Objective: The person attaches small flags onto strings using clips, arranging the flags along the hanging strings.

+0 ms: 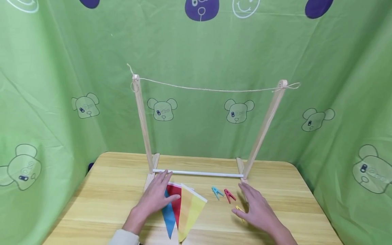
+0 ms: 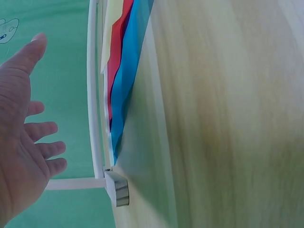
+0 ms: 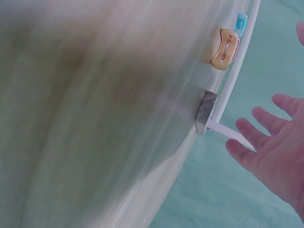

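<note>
My left hand (image 1: 157,197) lies over the near-left part of the pennant flags (image 1: 180,212), fingers straight and spread, holding nothing; whether the palm presses the paper or hovers just above it I cannot tell. In the left wrist view the fingers (image 2: 45,152) are apart and relaxed. The flags fan out on the wooden table (image 1: 101,200): blue, red, orange, yellow, tips pointing toward me.

My right hand (image 1: 258,211) is flat and spread too, low over the table, thumb just beside the yellow clothespin (image 1: 239,210), which it partly hides. The red clothespin (image 1: 229,195) and blue clothespin (image 1: 216,192) lie just beyond, near each other, between the flags and my right hand.

Behind them stands the wooden rack (image 1: 142,122): two posts, a white rod (image 1: 199,173) at the base, twine (image 1: 211,90) strung across the top, bare.
</note>
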Tool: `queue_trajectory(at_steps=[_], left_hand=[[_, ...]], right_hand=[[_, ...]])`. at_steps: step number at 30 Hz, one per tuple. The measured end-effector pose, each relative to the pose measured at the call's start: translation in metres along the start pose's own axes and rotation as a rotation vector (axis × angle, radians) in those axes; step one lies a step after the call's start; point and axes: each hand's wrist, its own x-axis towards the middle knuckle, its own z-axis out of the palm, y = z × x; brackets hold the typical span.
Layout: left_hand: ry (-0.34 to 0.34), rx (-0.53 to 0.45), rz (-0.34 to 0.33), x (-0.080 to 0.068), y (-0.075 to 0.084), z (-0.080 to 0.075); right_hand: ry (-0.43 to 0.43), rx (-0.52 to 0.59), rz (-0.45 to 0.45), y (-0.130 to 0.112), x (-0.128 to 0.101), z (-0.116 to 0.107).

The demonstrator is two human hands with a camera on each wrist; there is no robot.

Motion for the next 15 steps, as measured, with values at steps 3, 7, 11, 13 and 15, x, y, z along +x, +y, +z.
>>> queue_trajectory(at_steps=[3, 7, 11, 13, 15], left_hand=[[-0.007, -0.042, 0.001, 0.001, 0.002, 0.003], [-0.008, -0.084, -0.004, 0.003, 0.005, 0.008], [-0.017, -0.123, -0.027, 0.004, 0.007, 0.013], [-0.025, -0.136, -0.041, 0.005, 0.008, 0.016], [-0.031, -0.137, -0.052, 0.007, 0.009, 0.018]], right_hand=[[-0.01, -0.002, 0.003, 0.001, -0.003, 0.001], [-0.036, 0.015, 0.021, 0.0, -0.006, 0.001], [-0.064, 0.034, 0.045, -0.004, -0.007, -0.001], [-0.08, 0.037, 0.056, -0.005, -0.008, -0.002], [-0.102, 0.042, 0.074, -0.006, -0.008, -0.003]])
